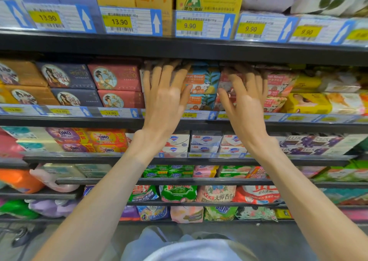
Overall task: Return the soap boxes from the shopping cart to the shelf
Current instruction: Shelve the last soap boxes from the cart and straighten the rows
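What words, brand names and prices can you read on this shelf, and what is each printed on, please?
"13.90": yellow price tag, top rail.
"9.90": price tag beside it.
"12.00": price tag, second rail.
"8.00": price tag between the wrists.
"Soap": blue box between left hand and right hand.
"OMO": orange pack.
"LUX": purple box.
Small print and barcodes: too blurred.

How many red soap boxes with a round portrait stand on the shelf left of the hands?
2. One red portrait box lies on top; the other red portrait box lies directly under it, both just left of the left hand. More may be hidden behind them.
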{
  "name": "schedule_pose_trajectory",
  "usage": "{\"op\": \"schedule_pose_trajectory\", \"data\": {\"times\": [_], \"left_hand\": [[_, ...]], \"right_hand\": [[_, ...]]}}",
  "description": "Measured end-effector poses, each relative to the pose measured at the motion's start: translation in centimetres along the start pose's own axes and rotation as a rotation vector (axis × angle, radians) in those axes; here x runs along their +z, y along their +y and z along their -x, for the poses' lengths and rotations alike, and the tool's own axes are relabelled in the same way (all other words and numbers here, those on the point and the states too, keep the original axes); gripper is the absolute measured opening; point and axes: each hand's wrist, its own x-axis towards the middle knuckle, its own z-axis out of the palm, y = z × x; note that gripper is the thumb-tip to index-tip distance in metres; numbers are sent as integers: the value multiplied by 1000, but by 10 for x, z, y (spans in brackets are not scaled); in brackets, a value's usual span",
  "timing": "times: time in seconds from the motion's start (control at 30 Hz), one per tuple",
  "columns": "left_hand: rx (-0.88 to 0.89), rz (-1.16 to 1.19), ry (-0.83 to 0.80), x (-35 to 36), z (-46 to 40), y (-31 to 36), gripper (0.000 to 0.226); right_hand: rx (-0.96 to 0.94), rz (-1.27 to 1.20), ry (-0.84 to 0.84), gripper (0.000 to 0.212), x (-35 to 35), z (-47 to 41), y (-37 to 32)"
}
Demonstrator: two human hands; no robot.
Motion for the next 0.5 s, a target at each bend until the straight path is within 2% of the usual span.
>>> {"op": "schedule_pose_trajectory", "data": {"times": [0.07, 0.27, 0.5], "left_hand": [[61, 102, 35, -4, 11, 12, 32], [177, 231, -108, 7, 40, 40, 23], [242, 348, -305, 14, 33, 66, 33]], "right_hand": [[-11, -5, -11, 37, -7, 8, 6], [-64, -46, -24, 33, -16, 31, 18], [48, 41, -140, 34, -30, 53, 40]]}}
